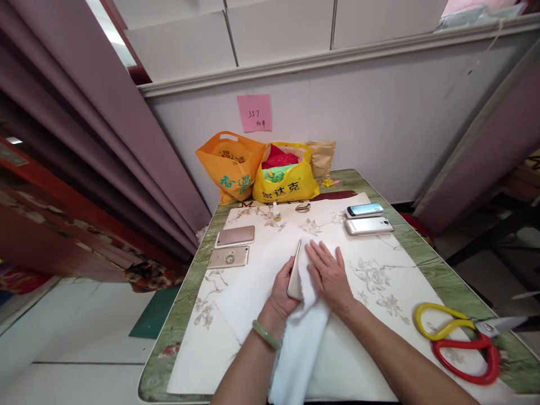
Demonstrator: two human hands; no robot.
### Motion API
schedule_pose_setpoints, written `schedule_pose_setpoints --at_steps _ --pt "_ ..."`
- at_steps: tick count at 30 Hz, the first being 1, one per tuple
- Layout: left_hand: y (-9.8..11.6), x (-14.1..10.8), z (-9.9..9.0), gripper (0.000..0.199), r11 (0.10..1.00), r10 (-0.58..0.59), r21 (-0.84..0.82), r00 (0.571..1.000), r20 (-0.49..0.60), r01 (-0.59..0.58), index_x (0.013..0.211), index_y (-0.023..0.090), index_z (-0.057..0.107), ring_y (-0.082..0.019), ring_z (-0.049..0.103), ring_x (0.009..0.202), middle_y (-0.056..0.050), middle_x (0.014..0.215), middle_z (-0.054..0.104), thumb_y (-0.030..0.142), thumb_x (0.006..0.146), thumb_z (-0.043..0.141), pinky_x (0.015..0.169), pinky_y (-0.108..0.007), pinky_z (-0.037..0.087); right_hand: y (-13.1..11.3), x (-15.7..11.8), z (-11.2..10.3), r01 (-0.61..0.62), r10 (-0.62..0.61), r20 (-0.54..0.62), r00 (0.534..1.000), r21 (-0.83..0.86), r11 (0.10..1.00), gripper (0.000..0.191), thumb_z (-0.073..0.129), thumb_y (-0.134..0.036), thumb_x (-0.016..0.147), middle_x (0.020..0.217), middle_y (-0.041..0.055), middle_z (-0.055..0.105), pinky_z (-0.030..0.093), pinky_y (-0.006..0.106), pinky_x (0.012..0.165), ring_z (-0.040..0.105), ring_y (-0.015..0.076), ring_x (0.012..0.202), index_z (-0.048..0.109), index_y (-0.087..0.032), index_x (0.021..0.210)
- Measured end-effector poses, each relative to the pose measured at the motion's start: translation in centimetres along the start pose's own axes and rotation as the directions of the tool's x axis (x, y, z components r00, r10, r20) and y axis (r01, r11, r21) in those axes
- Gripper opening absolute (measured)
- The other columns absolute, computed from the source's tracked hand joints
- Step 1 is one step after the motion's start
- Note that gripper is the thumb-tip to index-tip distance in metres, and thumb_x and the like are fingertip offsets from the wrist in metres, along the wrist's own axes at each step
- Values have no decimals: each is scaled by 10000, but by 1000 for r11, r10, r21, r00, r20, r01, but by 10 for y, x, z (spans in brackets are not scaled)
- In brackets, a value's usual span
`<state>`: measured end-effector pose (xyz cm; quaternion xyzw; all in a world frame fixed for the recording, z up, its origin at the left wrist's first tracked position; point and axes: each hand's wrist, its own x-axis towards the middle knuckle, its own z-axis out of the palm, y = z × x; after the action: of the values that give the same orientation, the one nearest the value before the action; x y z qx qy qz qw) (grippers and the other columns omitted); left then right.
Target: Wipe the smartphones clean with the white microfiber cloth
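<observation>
My left hand [283, 288], below a green bangle [265, 334] on the wrist, is closed around a smartphone [294, 281] tilted up on its edge. A white cloth [307, 281] lies against the phone's right side. My right hand [331, 274] presses this cloth to the phone, its fingers extended over the fabric and its palm hidden. The cloth hangs down towards the table's front edge. Under both hands a second white cloth [253, 292] is spread flat on the floral sheet [375, 292].
Left lie two phones, a rose-gold one [235, 235] and a gold one [228, 257]. Two more phones [365, 210] rest at the right. Large scissors [476, 332] sit at the front right. Behind stand a small bottle [276, 212], an orange bag [232, 166] and a yellow bag [287, 183].
</observation>
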<state>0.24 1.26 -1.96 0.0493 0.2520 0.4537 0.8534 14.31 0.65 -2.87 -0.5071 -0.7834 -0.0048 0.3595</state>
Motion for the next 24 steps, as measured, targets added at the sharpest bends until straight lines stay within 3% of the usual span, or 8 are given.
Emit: schedule_pose_setpoints --at_steps 3,7,11,13,16,19,21,24 --pt "2 0 -1 425 998 60 -37 998 -6 -60 1160 85 624 -254 653 1038 -127 1021 722 380 864 544 970 -366 472 -3 -3 -2 128 -130 39 991 49 991 518 428 -255 956 1441 78 460 147 598 1145 352 271 1372 337 -243 1466" --pt "3 -2 -2 471 990 123 -75 992 5 -122 1103 79 650 -281 643 1057 -148 1008 720 460 849 541 990 -398 458 -5 -2 -6 423 -465 156 871 240 873 450 455 -274 954 1384 30 532 235 484 1157 395 201 1350 439 -270 1404" --pt "1 -2 4 423 997 65 -35 998 25 -64 1120 99 641 -257 656 1033 -119 980 730 427 877 531 986 -382 457 1 -1 1 97 -103 60 993 98 990 436 397 -243 977 1420 47 490 191 575 1139 387 237 1354 422 -274 1411" --pt "1 -3 6 430 999 29 -14 999 37 -28 1167 103 617 -252 657 1034 -116 1007 727 414 885 527 985 -381 455 3 -2 3 -39 40 -15 999 43 998 450 392 -231 972 1440 70 462 193 608 1122 353 270 1371 412 -256 1421" --pt "2 -4 5 474 996 88 -38 995 40 -87 1148 95 626 -269 658 1026 -129 1010 723 464 866 536 971 -389 466 -2 -4 -1 181 -187 48 981 110 977 448 455 -257 949 1410 49 502 184 579 1141 347 262 1375 450 -267 1397" --pt "3 -5 2 508 990 135 -53 990 51 -132 1114 87 642 -280 655 1029 -141 1014 719 508 849 536 960 -385 476 -7 -3 -5 410 -445 118 888 240 880 417 473 -259 944 1348 12 567 208 501 1160 419 203 1333 491 -298 1359" --pt "2 -5 2 460 993 119 -34 992 44 -117 1114 98 644 -270 660 1022 -125 994 726 465 858 538 958 -377 478 -5 -2 -4 345 -370 100 924 205 916 420 450 -253 956 1351 11 565 196 520 1157 422 206 1331 474 -311 1372" --pt "-1 -4 7 401 999 -11 39 999 46 9 1168 110 627 -255 665 1016 -104 986 734 372 880 531 970 -369 471 6 -2 3 31 -30 -21 999 59 998 453 386 -238 979 1413 40 500 167 590 1135 365 250 1366 397 -298 1428"
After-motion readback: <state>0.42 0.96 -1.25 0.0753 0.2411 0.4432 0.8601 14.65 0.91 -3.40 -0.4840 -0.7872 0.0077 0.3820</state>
